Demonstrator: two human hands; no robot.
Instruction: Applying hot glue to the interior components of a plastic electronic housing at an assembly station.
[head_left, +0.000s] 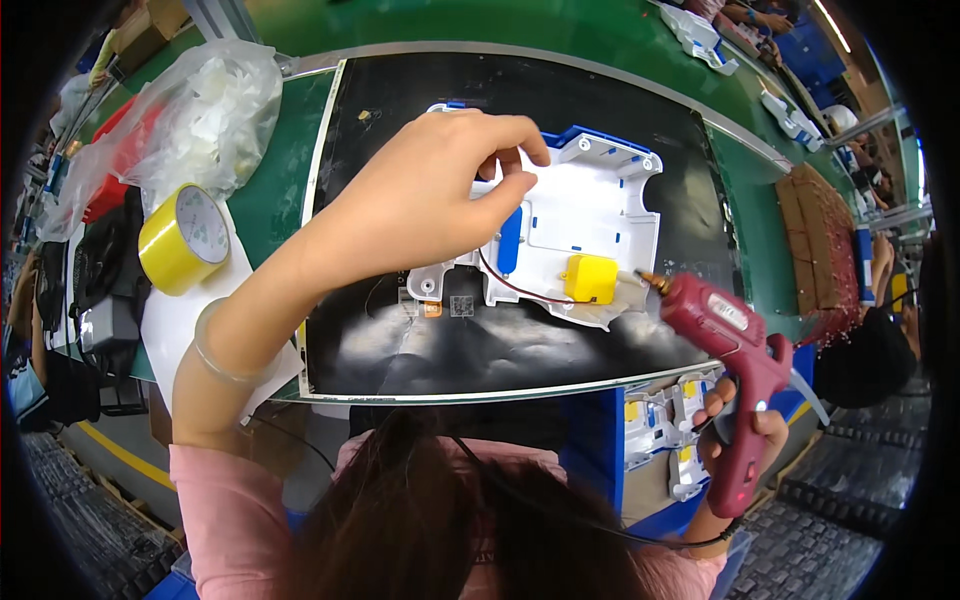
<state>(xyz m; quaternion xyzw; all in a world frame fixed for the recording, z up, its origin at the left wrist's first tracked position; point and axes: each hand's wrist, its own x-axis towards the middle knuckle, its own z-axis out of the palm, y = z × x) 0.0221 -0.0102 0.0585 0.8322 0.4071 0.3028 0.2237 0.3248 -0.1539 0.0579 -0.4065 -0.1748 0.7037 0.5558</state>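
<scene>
A white plastic housing (585, 205) with blue edging lies on the black mat, its inside facing up. Fixed in it are a blue strip (510, 242) and a yellow block (591, 279), with a thin dark wire (525, 293) running to the block. Over the housing's left part hovers my left hand (455, 185), its thumb and index finger bent and apart, with nothing visible between them. My right hand (765, 430) is wrapped round the handle of a dark red hot glue gun (725, 340). The gun's nozzle points at the housing's right edge, beside the yellow block.
Left of the mat (400, 345) stand a roll of yellow tape (185, 240) and a clear plastic bag (215, 110). A brown carton (815, 240) sits at the right. Below the bench edge, a bin (650, 478) holds several similar housings. The gun's cord (600, 530) crosses in front of me.
</scene>
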